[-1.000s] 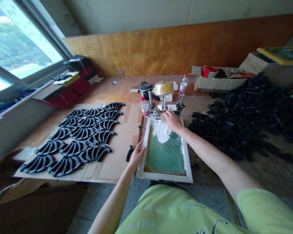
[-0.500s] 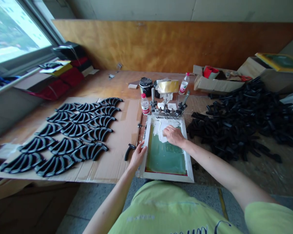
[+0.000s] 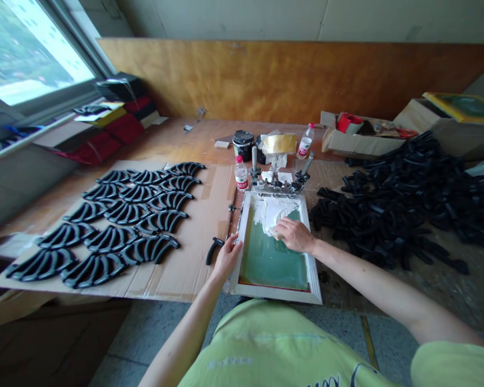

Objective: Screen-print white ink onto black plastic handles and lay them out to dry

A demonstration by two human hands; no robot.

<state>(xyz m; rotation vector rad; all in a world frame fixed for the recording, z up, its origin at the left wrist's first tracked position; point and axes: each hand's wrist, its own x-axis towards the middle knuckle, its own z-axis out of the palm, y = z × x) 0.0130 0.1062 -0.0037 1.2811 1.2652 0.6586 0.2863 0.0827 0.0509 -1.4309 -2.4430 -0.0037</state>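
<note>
A screen printing frame [image 3: 313, 279] with a green mesh lies flat in front of me, its far end at a metal hinge clamp [image 3: 276, 187]. White ink [image 3: 266, 208] is spread thickly over the upper mesh. My right hand [image 3: 296, 235] is closed on a flat white-smeared piece [image 3: 275, 230], whose kind I cannot make out, and presses it on the mesh. At the frame's left edge is my left hand [image 3: 226, 257], thumb and fingers closed around the rim. One curved black handle [image 3: 214, 250] lies just left of that hand.
Rows of curved black handles [image 3: 125, 209] cover the cardboard [image 3: 210, 199] at left. A heap of black parts [image 3: 403, 204] lies at right. Behind the frame stand two bottles [image 3: 241, 174], a tub [image 3: 242, 144] and a roll of tape [image 3: 280, 143]. An open box [image 3: 357, 144] sits back right.
My right hand has drawn the white-smeared piece slightly toward me and to the right over the mesh. My left hand stays at the frame's edge. The camera view has shifted a little.
</note>
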